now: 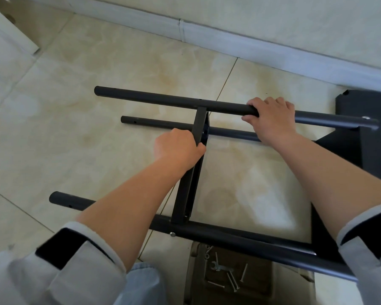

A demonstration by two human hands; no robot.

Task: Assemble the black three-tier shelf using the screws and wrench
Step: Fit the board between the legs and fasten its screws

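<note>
Shelf frame (185,190) lies sideways on the floor (97,62); left hand (176,148) grips the middle tier's edge, right hand (271,117) wraps the upper pole (163,99), so hold both aligned before screwing.

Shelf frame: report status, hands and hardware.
Left hand grips middle shelf panel. Right hand grips top pole. Wrench and loose screws untouched below frame.
</note>
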